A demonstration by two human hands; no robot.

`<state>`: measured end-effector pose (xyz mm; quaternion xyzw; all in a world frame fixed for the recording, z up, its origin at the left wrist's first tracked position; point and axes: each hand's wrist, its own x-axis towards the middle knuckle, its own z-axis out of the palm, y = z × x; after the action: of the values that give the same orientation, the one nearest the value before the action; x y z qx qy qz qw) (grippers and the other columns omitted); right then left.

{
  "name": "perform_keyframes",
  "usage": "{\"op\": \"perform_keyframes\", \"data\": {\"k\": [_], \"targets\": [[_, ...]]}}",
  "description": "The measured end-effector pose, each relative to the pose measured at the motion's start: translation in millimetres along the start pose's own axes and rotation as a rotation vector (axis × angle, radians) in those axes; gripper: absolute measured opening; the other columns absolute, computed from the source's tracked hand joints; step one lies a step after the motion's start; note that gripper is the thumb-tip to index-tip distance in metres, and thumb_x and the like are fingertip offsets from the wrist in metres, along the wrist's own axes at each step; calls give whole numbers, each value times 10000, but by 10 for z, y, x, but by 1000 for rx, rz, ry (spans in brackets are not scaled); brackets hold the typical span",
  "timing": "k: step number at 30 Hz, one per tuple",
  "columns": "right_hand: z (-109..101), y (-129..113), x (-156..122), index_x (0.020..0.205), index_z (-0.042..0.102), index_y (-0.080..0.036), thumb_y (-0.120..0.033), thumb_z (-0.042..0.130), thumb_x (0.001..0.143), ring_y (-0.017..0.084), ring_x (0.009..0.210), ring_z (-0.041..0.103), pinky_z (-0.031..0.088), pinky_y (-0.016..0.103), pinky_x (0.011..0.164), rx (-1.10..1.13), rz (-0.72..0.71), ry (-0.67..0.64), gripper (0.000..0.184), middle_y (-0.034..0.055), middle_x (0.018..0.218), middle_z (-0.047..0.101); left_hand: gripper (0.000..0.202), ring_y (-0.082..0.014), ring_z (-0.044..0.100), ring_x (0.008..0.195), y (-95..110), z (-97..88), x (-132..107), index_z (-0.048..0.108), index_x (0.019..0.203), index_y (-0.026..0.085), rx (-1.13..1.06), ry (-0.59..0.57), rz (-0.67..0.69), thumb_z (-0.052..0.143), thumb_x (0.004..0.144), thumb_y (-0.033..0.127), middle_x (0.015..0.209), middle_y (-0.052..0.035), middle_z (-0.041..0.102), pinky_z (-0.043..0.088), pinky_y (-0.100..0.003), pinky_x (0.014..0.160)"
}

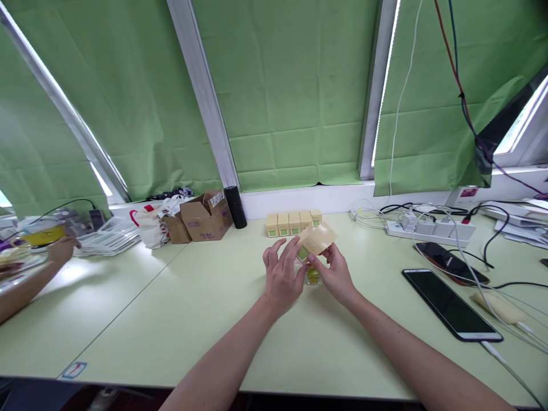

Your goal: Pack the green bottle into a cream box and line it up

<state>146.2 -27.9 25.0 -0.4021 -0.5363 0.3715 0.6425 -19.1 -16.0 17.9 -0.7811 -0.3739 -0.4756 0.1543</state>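
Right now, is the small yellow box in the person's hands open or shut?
Open, it seems: the yellow box, pinched by the right hand, shows an end flap folded outward beside the left hand.

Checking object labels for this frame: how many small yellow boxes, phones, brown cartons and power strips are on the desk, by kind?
Yellow boxes in the row: 5
Opened yellow box, in the right hand: 1
Phones: 2
Brown cartons: 2
Power strip: 1
Total: 11
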Motion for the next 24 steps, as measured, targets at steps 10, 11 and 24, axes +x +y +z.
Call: {"op": "perform_keyframes", "data": {"k": [10, 11, 24], "targets": [[-128, 11, -4, 1390, 581, -299, -321, 695, 878, 317, 1246, 609, 532, 515, 1039, -354, -391, 99, 525, 109, 1358, 677, 542, -312, 504, 1357, -66, 47, 12, 351, 1602, 263, -103, 72, -63, 458, 1070, 278, 1441, -156, 641, 420, -514, 1137], [-148, 9, 2, 1409, 579, -310, -271, 671, 873, 324, 1264, 592, 516, 538, 1064, -415, -481, 83, 546, 105, 1399, 674, 552, -314, 501, 1359, -85, 52, 16, 346, 1604, 266, -108, 93, -48, 466, 1065, 282, 1439, -158, 638, 419, -509, 1134], [-235, 118, 43, 1580, 416, -336, -166, 548, 940, 335, 1361, 520, 501, 611, 1089, -637, -761, 9, 675, 91, 1614, 552, 455, -363, 442, 1400, -103, -15, 32, 536, 1346, 292, -38, 51, -76, 663, 910, 322, 1435, -165, 560, 427, -552, 1123]]}}
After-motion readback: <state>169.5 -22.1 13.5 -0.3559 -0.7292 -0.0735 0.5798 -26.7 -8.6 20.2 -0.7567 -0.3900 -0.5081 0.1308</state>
